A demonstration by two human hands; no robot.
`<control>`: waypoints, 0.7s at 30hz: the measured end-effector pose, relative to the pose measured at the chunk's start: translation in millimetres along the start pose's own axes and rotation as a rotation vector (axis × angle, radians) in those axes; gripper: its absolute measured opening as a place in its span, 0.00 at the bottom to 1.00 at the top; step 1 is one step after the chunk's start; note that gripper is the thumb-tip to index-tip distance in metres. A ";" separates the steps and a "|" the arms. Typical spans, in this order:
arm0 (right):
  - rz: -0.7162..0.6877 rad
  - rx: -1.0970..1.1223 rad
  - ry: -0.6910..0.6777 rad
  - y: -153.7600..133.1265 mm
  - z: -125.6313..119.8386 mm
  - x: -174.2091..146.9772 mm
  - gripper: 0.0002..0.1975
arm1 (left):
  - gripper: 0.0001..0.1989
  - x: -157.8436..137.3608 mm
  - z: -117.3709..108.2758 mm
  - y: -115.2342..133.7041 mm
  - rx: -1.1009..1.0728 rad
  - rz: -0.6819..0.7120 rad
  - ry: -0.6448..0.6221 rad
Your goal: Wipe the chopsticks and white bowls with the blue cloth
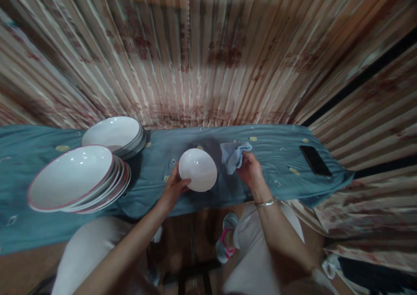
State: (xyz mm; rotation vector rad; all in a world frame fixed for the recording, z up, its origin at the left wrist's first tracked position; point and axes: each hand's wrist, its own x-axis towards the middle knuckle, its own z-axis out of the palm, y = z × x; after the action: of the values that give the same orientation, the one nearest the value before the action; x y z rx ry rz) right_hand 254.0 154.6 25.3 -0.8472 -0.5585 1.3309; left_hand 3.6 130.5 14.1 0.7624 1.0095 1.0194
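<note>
The left hand [176, 184] grips the white bowl [198, 170] by its edge, and the right hand [250, 168] is closed on the blue cloth [233, 157]

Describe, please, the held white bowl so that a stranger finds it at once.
Below the patterned curtain lies a teal tablecloth. Over its middle, the left hand holds a white bowl. Unlike the stacked white dishes at the left, it is single and looks smaller.
</note>
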 end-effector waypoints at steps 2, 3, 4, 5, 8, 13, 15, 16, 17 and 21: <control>-0.027 -0.141 -0.101 3.5 10.4 -2.4 0.10 | 0.46 0.4 -0.8 -1.4 0.011 0.000 -0.008; -0.039 -0.257 -0.177 5.8 15.2 -4.0 0.12 | 0.46 0.6 -1.3 -2.0 0.015 0.001 -0.009; -0.055 -0.381 -0.253 8.1 19.4 -5.6 0.15 | 0.46 0.8 -1.9 -2.5 0.018 0.001 -0.009; -0.072 -0.498 -0.313 10.2 22.6 -7.1 0.17 | 0.46 1.1 -2.4 -2.9 0.020 -0.002 -0.014; -0.157 -0.736 -0.346 15.3 26.2 -9.0 0.20 | 0.47 1.9 -3.7 -3.6 0.010 -0.022 -0.034; -0.254 -0.924 -0.351 27.3 26.1 -9.9 0.13 | 0.47 1.4 -2.2 -2.6 -0.018 -0.037 -0.054; -0.267 -0.995 -0.416 33.3 29.4 -13.3 0.12 | 0.46 0.2 -0.6 -0.8 -0.024 -0.042 -0.062; -0.285 -1.036 -0.453 36.0 31.6 -15.3 0.11 | 0.45 -0.4 0.2 0.3 -0.028 -0.047 -0.068; -0.306 -1.087 -0.494 38.6 33.9 -17.3 0.11 | 0.44 -1.0 0.9 1.4 -0.033 -0.054 -0.075; -0.321 -1.343 -0.658 47.2 41.0 -21.9 0.11 | 0.39 -1.7 1.6 4.0 -0.074 -0.082 -0.102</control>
State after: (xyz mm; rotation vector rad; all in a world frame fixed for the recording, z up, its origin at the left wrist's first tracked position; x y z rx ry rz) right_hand 189.7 142.9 14.6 -1.2596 -2.1372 0.7829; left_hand 3.6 130.3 18.8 0.7000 0.9034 0.9326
